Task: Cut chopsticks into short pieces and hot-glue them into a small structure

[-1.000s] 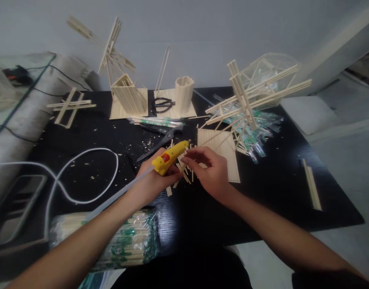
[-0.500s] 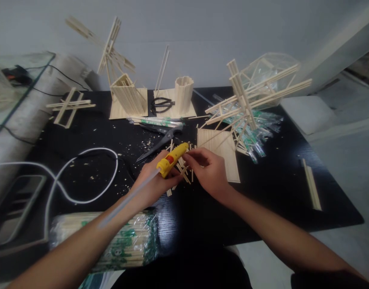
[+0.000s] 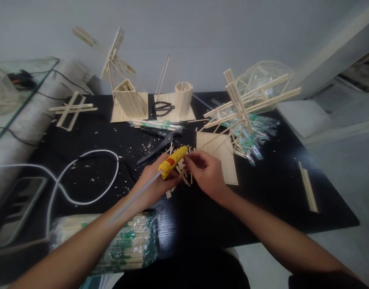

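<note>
Head view: at the centre of the frame, my left hand point(image 3: 152, 181) is wrapped around a yellow glue gun point(image 3: 176, 158). Just to its right, my right hand point(image 3: 210, 175) curls, thumb near forefinger; I can't tell whether they pinch anything. Short wooden sticks point(image 3: 184, 177) lie between my hands.

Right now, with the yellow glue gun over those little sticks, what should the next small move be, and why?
I'd probably hold the right hand steady and ease the tip of the glue gun slightly closer to its fingertips: the left hand grips the glue gun with its tip beside them, near the short sticks. Whether those fingertips pinch a stick is too small to tell.
</note>
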Tool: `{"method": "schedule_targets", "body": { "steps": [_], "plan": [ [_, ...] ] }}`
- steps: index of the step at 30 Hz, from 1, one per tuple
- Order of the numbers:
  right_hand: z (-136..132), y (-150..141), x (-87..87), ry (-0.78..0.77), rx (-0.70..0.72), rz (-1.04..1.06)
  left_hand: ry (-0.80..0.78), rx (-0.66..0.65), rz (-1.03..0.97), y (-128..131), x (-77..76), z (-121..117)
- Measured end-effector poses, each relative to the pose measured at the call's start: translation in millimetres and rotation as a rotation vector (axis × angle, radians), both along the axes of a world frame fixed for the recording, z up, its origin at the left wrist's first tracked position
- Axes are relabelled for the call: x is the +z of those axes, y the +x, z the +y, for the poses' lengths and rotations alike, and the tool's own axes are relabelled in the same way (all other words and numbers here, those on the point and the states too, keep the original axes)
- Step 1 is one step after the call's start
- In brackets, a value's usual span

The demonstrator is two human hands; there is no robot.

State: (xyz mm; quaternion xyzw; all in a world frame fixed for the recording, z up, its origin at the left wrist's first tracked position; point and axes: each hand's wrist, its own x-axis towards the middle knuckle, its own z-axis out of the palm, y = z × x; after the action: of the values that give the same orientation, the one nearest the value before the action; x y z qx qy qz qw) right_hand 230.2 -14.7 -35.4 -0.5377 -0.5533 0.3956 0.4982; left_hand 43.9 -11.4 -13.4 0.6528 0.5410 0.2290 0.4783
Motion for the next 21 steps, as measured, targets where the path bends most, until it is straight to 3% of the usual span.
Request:
{"method": "schedule_targets", "body": {
  "steps": [4,14,21],
  "plan": [
    [1.3,3.2,0.0,0.063,-0.032,-0.020,0.035,-0.011,0.006,-4.2,-2.5,1.8],
    [0.7,6.7,6.7,0.471,-0.056,-0.366,0.006,-0.040,-0.010,-3.6,-7.1,0.2],
    [5.2,11.2,-0.3,0.492,0.023,-0.485,-0.002,-0.052,0.036,-1.7,-4.0,0.1]
  ]
}}
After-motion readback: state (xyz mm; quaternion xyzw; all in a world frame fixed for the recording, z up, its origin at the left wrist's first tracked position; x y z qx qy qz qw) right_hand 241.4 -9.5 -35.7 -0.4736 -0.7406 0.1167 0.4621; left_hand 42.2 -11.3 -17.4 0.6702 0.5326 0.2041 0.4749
